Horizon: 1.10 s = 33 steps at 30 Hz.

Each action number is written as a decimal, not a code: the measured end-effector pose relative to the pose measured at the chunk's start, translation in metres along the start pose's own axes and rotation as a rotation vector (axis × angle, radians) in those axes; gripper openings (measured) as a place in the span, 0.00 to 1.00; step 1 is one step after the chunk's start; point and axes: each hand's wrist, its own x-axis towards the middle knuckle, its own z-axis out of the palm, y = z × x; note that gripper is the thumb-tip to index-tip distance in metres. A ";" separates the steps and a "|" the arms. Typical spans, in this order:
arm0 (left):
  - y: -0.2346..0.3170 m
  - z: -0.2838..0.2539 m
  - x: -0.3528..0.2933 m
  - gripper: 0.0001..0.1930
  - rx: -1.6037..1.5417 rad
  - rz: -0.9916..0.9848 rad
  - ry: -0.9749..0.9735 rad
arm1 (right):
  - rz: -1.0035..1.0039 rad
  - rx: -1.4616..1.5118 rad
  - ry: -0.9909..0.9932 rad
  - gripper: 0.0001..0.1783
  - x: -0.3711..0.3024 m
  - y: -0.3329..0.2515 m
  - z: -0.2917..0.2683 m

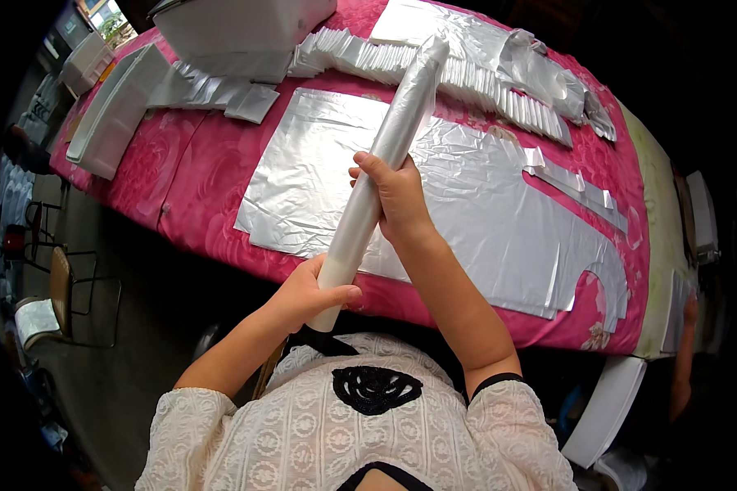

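Observation:
A long roll of translucent plastic film (354, 225) slants up and away from me, held over the table's near edge. My left hand (307, 290) is wrapped round its lower, whiter end. Further up, my right hand (395, 195) grips the roll near its middle, thumb lying on top. Below the roll, silvery plastic bags (483, 217) lie spread flat in a stack, with cut-out handles toward the right. The roll covers part of that stack.
A pink floral cloth (209, 192) covers the table. Behind the bags runs a row of folded plastic packets (467, 86); more loose sheets (434, 29) lie beyond. White bins (119, 114) stand at the left, a large box (237, 33) at the back. Chairs (61, 286) stand at left.

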 end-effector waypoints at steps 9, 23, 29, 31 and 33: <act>-0.013 -0.005 -0.003 0.29 -0.430 -0.062 -0.329 | 0.089 0.099 -0.045 0.33 -0.003 0.003 -0.006; -0.034 -0.006 0.024 0.22 0.165 0.067 0.181 | 0.008 -0.056 0.104 0.30 -0.020 0.052 -0.015; -0.032 -0.011 0.002 0.16 0.241 -0.072 0.111 | 0.033 0.042 0.139 0.29 0.010 0.035 -0.052; -0.032 -0.014 -0.008 0.15 0.235 -0.151 0.087 | 0.038 0.117 0.147 0.24 0.026 0.026 -0.072; -0.037 -0.018 -0.017 0.15 0.259 -0.209 0.081 | 0.010 0.122 0.206 0.23 0.041 0.016 -0.098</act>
